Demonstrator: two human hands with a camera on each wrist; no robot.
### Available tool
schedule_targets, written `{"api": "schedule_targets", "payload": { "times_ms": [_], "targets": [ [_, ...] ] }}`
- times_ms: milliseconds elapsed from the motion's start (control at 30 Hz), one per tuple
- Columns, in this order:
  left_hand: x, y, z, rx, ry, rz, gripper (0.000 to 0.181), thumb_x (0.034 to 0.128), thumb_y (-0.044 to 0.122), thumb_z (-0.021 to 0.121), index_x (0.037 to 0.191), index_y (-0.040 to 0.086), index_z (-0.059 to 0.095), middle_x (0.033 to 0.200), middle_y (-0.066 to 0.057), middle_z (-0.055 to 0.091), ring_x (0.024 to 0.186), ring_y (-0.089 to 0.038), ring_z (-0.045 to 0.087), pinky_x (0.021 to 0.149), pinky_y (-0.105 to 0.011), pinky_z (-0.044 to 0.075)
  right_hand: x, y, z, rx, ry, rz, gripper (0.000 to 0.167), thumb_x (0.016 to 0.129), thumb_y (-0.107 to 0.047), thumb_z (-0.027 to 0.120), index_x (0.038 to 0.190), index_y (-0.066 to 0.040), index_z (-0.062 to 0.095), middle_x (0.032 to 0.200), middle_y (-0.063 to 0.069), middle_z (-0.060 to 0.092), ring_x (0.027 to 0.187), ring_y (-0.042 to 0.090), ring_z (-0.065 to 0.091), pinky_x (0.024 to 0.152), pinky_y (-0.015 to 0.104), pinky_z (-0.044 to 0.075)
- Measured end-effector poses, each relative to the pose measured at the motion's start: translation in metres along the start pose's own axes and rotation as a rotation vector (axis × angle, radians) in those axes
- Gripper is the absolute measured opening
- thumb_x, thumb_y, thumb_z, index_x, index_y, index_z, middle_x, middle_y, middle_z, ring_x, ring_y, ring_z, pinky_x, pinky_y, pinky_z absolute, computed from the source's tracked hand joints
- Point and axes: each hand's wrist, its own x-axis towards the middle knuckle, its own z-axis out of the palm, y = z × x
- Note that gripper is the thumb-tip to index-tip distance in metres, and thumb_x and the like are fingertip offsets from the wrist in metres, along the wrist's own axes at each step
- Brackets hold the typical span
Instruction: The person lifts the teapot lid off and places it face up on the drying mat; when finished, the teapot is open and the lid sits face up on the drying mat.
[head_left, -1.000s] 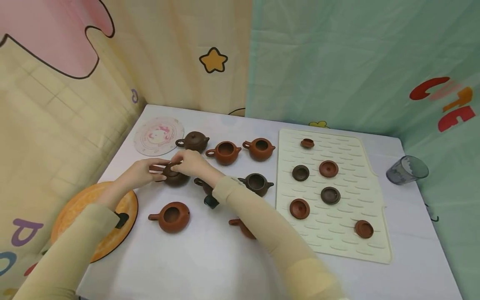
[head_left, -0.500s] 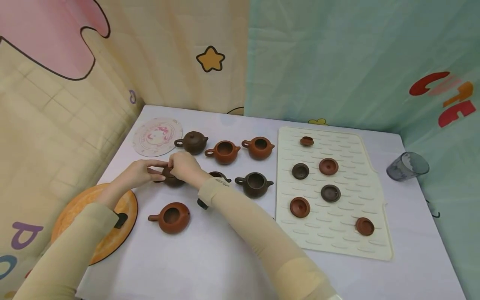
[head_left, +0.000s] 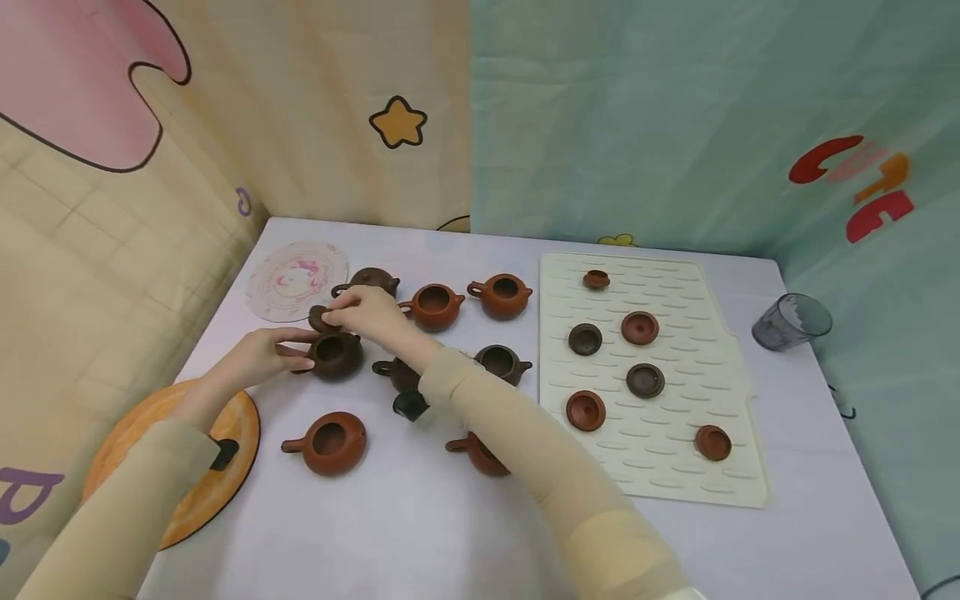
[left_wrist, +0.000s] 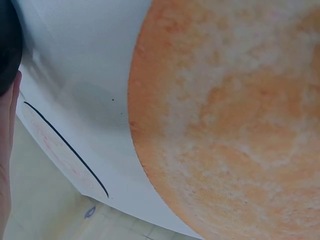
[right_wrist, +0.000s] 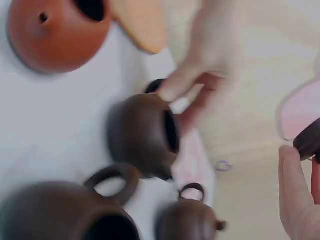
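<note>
My left hand (head_left: 264, 358) holds a dark brown teapot (head_left: 337, 358) by its handle side, thumb and fingers apart around it. The teapot's round mouth is uncovered. Just above its rear edge, my right hand (head_left: 369, 315) pinches a small dark lid (head_left: 318, 317), tilted and apart from the pot. In the right wrist view the left hand (right_wrist: 200, 75) grips the teapot (right_wrist: 142, 130) near its handle, and the lid (right_wrist: 309, 140) sits between the right fingers. Only the edge of the dark pot (left_wrist: 7, 45) and some left fingers (left_wrist: 10, 120) show in the left wrist view.
Around stand red-brown teapots, among them one front left (head_left: 333, 443), and a lidded dark teapot (head_left: 372, 282) behind. Several lids lie on the white mat (head_left: 675, 450). A glass (head_left: 791, 322) lies on its side at right; an orange round board (head_left: 225, 500) lies at left.
The lid has come off the dark teapot, raised by my right hand up and slightly back, exposing the mouth. My left hand stays at the pot. The head view has shifted slightly.
</note>
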Motion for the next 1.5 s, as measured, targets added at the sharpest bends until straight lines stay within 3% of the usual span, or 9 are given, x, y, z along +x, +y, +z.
{"api": "schedule_targets", "payload": {
  "times_ms": [133,233,333,600,1067,1200,1300,1433,1500],
  "targets": [
    [-0.004,-0.004,0.002,-0.013,-0.002,0.016,0.054,0.0875,0.018,0.075,0.133,-0.003,0.057,0.131,-0.028,0.059,0.106,-0.038,0.068,0.071,-0.016,0.051,-0.017,-0.010,-0.035,0.537,-0.083,0.100,0.030,0.096,-0.006,0.060,0.123,0.009,0.060,0.126,0.020,0.063,0.118,0.029,0.063,0.100,0.033,0.051],
    [-0.006,-0.007,0.004,-0.005,0.005,0.013,0.053,0.0874,0.019,0.075,0.133,-0.002,0.058,0.131,-0.028,0.059,0.106,-0.038,0.069,0.071,-0.016,0.051,-0.035,-0.011,-0.072,0.714,-0.109,0.097,0.033,0.100,-0.001,0.051,0.130,0.013,0.051,0.136,0.023,0.055,0.128,0.033,0.055,0.108,0.039,0.044],
    [-0.009,-0.009,0.004,0.013,0.012,0.001,0.053,0.0871,0.020,0.076,0.133,-0.001,0.058,0.130,-0.027,0.060,0.105,-0.038,0.069,0.071,-0.017,0.050,-0.057,-0.001,-0.118,0.811,-0.094,0.064,0.035,0.102,-0.001,0.044,0.135,0.011,0.046,0.131,0.021,0.057,0.122,0.031,0.059,0.109,0.038,0.042],
    [-0.011,-0.012,0.001,0.065,0.004,-0.015,0.058,0.0864,0.026,0.077,0.135,0.001,0.057,0.130,-0.027,0.060,0.107,-0.040,0.068,0.077,-0.029,0.051,-0.119,0.054,-0.219,0.953,-0.023,0.011,0.026,0.106,-0.006,0.037,0.129,0.001,0.046,0.111,0.014,0.068,0.103,0.023,0.070,0.090,0.028,0.055],
    [-0.006,-0.006,-0.003,0.045,0.001,-0.022,0.058,0.0869,0.025,0.076,0.136,0.001,0.057,0.131,-0.026,0.060,0.097,-0.021,0.073,0.070,-0.016,0.049,-0.223,0.174,-0.316,1.418,0.073,0.063,0.026,0.107,-0.012,0.039,0.132,-0.006,0.041,0.122,0.026,0.062,0.117,0.035,0.064,0.106,0.036,0.046],
    [-0.005,-0.005,-0.004,0.034,-0.009,-0.025,0.059,0.0873,0.026,0.075,0.137,0.001,0.055,0.133,-0.028,0.058,0.100,-0.025,0.072,0.071,-0.016,0.050,-0.237,0.186,-0.339,1.456,0.144,0.063,0.062,0.106,-0.018,0.041,0.154,-0.032,0.004,0.117,0.029,0.063,0.114,0.039,0.065,0.108,0.037,0.044],
    [-0.004,-0.004,-0.004,0.023,-0.024,-0.033,0.060,0.0880,0.027,0.075,0.138,0.000,0.054,0.135,-0.029,0.056,0.106,-0.034,0.069,0.071,-0.017,0.050,-0.239,0.192,-0.354,1.421,0.215,0.117,0.078,0.105,-0.019,0.043,0.154,-0.036,-0.016,0.113,0.027,0.064,0.107,0.037,0.068,0.106,0.035,0.045],
    [0.000,-0.002,-0.002,0.024,-0.029,-0.031,0.060,0.0881,0.027,0.075,0.138,0.000,0.054,0.134,-0.029,0.057,0.104,-0.031,0.071,0.071,-0.017,0.050,-0.235,0.200,-0.367,1.332,0.346,0.233,0.081,0.102,-0.019,0.050,0.154,-0.039,-0.009,0.154,0.011,0.036,0.097,0.033,0.071,0.107,0.030,0.044],
    [0.002,0.000,-0.001,0.026,-0.028,-0.024,0.060,0.0879,0.027,0.075,0.137,0.001,0.055,0.133,-0.028,0.057,0.101,-0.026,0.072,0.071,-0.017,0.050,-0.232,0.204,-0.371,1.214,0.385,0.284,0.084,0.101,-0.018,0.052,0.155,-0.036,-0.010,0.156,0.004,0.028,0.093,0.027,0.072,0.107,0.028,0.044]
  ]
}}
